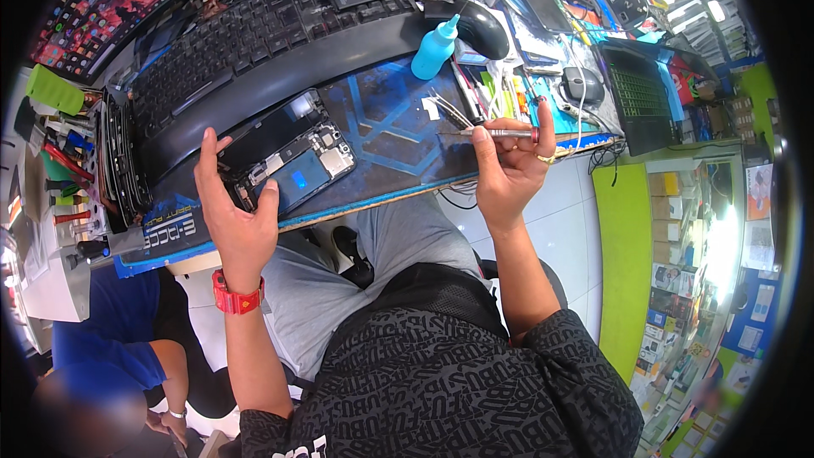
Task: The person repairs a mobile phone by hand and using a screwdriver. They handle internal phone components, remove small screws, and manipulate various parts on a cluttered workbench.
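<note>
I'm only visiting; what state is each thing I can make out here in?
Phone, opened, inner parts exposed
Slim tool, held in the air
Left hand, fingers spread, thumb at the phone
Right hand, pinching the slim tool
Blue bottle, standing, nozzle up
Laptop, open
Monitor, lit
Red watch, fastened

A hand could pass over the bare stretch of blue-patterned mat (390, 131) between the opened smartphone (312, 174) and the right hand (509, 174). Beyond it, the black keyboard (271, 34) with its wrist rest (280, 78) and the cyan dropper bottle (433, 54) block the way; leftward, the left hand (239, 225) and a stack of dark panels (127, 161) obstruct access.
</note>
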{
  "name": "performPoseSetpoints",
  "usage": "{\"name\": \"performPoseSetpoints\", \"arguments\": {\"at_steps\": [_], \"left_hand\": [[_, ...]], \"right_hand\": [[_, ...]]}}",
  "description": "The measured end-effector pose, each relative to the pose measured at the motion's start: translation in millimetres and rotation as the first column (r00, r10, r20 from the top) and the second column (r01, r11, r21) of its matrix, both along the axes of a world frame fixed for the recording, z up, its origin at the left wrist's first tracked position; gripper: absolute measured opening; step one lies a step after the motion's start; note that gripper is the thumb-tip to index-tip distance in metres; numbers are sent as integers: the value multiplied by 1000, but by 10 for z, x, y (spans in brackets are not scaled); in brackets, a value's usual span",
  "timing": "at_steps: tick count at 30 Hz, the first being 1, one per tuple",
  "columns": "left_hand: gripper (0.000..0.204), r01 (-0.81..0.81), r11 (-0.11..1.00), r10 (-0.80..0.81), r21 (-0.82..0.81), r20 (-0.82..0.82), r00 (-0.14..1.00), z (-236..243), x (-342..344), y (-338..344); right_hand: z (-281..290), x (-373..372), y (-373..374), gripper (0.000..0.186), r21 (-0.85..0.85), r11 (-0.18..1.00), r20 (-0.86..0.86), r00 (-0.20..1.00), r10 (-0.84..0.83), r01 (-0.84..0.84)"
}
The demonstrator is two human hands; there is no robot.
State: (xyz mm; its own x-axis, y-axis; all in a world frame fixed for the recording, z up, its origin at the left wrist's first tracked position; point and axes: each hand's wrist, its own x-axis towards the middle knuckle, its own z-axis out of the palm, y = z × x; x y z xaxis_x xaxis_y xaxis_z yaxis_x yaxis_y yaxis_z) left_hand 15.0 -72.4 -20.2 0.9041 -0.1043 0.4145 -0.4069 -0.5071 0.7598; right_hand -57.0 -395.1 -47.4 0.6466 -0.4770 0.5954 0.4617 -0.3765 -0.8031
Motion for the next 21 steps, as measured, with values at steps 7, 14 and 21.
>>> {"name": "performPoseSetpoints", "arguments": {"at_steps": [7, 14, 21], "left_hand": [[92, -11, 996, 7, 86, 49, 999, 32, -8, 47], [92, -4, 999, 3, 53, 27, 1000, 63, 8, 55], [99, 1, 996, -5, 86, 44, 999, 82, -3, 65]], "right_hand": [[111, -1, 134, 92, 20, 1000, 2, 1000, 23, -23], [277, 270, 765, 92, -113, 955, 65, 957, 284, -275], [219, 833, 1381, 80, -366, 900, 202, 923, 327, -238]]}}
